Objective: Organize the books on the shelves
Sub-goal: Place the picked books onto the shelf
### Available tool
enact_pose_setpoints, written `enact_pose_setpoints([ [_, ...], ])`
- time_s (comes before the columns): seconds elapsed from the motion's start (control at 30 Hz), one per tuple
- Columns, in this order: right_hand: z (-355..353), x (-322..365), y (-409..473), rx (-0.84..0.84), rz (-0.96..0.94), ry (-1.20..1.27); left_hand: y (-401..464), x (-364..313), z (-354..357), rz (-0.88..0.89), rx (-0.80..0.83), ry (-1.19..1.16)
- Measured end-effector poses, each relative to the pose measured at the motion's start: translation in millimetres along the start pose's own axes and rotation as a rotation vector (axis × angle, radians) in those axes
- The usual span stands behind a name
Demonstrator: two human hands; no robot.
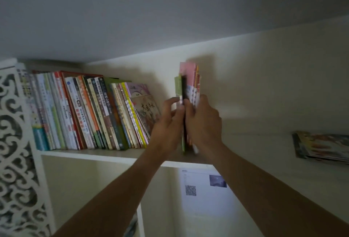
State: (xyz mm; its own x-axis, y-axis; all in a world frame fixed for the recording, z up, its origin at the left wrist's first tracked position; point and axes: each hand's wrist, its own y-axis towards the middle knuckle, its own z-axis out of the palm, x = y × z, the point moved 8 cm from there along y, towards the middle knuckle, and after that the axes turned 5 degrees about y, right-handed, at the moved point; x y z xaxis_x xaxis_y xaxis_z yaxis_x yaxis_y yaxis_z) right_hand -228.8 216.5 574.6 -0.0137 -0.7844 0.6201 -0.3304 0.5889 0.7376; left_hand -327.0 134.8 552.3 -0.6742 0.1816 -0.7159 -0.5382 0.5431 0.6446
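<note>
- The top shelf (pixel 105 154) carries a leaning row of books (pixel 85 112) at its left end and a flat stack of magazines (pixel 323 148) far right.
- Between them, a thin bundle of books (pixel 190 78) stands upright on the shelf.
- The left hand (pixel 168 123) pinches the bundle's green spine; the right hand (pixel 204 121) grips the pink-covered ones.
- A carved white fretwork panel (pixel 13 142) forms the shelf's left side.

Chinese characters run down the spines in the row of books (pixel 90 112), too blurred to read. The front picture book (pixel 146 111) shows large brush-style characters, unclear. A paper sheet (pixel 203 189) below the shelf carries a QR code (pixel 190 190).
</note>
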Motion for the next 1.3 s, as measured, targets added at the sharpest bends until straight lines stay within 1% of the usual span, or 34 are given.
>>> enact_pose_setpoints([
  [0.1, 30.5, -5.8, -5.5, 0.199, 0.006, 0.284, -2.0, 9.4, -3.4, 0.016, 0.014, 0.004],
  [0.17, 43.7, -12.2, -8.8, 0.323, 0.037, 0.376, -2.6, 12.8, -7.7, 0.059, 0.019, 0.031],
  [0.2, 47.3, -14.4, -9.4, 0.358, 0.046, 0.4, -1.2, 15.0, -10.2, 0.07, 0.014, 0.025],
  [0.4, 52.6, -24.0, -4.4, 0.475, 0.052, 0.412, 17.4, 30.7, -25.5, 0.093, -0.033, 0.092],
  [0.53, 51.0, -33.7, 4.6, 0.457, -0.015, 0.456, 19.7, 28.5, -21.3, 0.133, -0.018, 0.164],
  [0.63, 47.9, -43.7, 9.3, 0.457, 0.027, 0.581, 17.9, 23.4, -8.7, 0.2, 0.031, 0.262],
  [0.73, 49.4, -51.7, 9.9, 0.505, 0.083, 0.56, 16.5, 23.4, -1.2, 0.218, 0.032, 0.278],
  [0.87, 47.5, -56.4, 10.3, 0.481, 0.056, 0.5, 9.3, 28.1, 1.1, 0.233, 0.032, 0.293],
  [0.93, 47.8, -54.2, 8.3, 0.481, -0.012, 0.405, 6.5, 30.7, 1.3, 0.248, 0.019, 0.334],
  [1.0, 51.5, -51.2, 5.5, 0.482, -0.094, 0.236, 5.4, 32.9, 1.5, 0.255, -0.006, 0.385],
  [1.1, 56.9, -43.3, 2.1, 0.474, -0.149, 0.108, 6.0, 33.9, -2.1, 0.212, -0.074, 0.456],
  [1.17, 59.6, -41.9, 0.6, 0.493, -0.16, 0.089, 3.3, 31.0, -3.6, 0.18, -0.124, 0.552],
  [1.23, 63.0, -41.9, -3.8, 0.558, -0.135, 0.112, 1.7, 27.0, -2.7, 0.137, -0.148, 0.676],
  [1.3, 68.6, -42.9, -8.5, 0.619, -0.1, 0.142, 3.4, 24.3, -2.6, 0.09, -0.157, 0.746],
])
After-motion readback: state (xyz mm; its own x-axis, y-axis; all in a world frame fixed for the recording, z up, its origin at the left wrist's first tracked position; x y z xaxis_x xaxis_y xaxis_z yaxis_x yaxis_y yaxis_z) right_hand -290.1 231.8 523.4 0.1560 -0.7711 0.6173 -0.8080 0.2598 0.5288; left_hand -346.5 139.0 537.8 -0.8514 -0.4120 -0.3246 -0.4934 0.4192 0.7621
